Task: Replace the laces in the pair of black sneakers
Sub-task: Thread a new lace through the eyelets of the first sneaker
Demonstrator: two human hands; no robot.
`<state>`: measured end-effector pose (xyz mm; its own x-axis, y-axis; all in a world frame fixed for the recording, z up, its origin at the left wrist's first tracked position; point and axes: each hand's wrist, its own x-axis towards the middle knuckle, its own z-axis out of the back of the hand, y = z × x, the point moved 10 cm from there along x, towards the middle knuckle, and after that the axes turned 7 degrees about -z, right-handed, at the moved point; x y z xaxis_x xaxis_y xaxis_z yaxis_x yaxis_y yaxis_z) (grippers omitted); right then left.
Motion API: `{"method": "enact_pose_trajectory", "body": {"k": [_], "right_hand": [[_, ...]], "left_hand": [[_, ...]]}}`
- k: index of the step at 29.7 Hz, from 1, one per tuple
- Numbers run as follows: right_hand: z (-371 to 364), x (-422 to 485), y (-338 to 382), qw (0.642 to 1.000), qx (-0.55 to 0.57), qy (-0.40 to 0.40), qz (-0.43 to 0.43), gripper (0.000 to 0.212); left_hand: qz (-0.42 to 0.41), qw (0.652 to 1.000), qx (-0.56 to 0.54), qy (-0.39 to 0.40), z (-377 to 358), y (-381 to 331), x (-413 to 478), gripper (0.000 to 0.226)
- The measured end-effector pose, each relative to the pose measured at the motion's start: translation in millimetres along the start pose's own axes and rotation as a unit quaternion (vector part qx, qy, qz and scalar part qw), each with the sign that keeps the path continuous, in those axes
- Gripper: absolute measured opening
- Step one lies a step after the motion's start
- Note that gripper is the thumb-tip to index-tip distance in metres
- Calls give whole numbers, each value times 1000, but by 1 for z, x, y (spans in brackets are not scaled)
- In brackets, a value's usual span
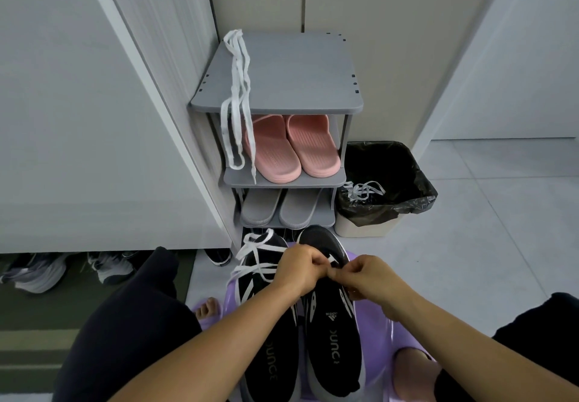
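Note:
Two black sneakers lie side by side on a purple stool in front of me. The left sneaker carries a loose white lace across its top. On the right sneaker both my hands work at the front eyelets. My left hand and my right hand each pinch a short piece of white lace there, fingertips almost touching. A long white lace hangs off the top of the grey shoe rack.
The rack holds pink slippers and grey slippers. To its right stands a bin with a black bag, white laces draped in it. More shoes sit under the white cabinet on the left. My knees flank the stool.

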<state>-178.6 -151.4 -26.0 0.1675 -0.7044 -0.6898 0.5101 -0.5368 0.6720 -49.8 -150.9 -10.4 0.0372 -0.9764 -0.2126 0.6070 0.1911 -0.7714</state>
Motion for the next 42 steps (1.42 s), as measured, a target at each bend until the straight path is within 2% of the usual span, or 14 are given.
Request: {"method": "enact_pose_trajectory", "body": {"k": [5,8,12,14,15,18,21,25,29,35,39,42], "right_hand": [[10,4,14,986,-141,-84,40,10],[6,2,24,949,-285,-126,51,16],[3,5,33,927,-349,-134,42,13],[6,8,32,942,-310,-119,42,5],[8,9,30,957,-266,-110,43,13],[15,10,17,994,-56,-85,38,22],[13,10,-2,991,133,-17,-7,13],[1,8,-14,967,237,76,-51,11],[3,6,-11,964,248,91,-31,12],[14,3,3,988,150,1,48,12],[15,2,6,989,133,-23,68,11],[15,0,6,988,128,-45,78,11]], "left_hand": [[4,1000,15,2,0,-1,-1,11],[9,999,32,-6,2,2,0,11],[12,998,59,-27,8,3,-2,11],[9,997,65,-31,10,3,-3,10],[12,998,55,-30,11,5,-4,9],[20,999,14,-27,12,10,-4,8],[26,998,-56,-31,10,9,-6,7],[19,996,-71,-46,11,6,-8,8],[-2,998,-38,-46,10,-2,-8,9],[7,997,-63,-48,8,-1,-6,10],[-22,999,-19,-46,6,-11,-6,9],[-10,999,5,-37,5,-10,-5,9]]}}
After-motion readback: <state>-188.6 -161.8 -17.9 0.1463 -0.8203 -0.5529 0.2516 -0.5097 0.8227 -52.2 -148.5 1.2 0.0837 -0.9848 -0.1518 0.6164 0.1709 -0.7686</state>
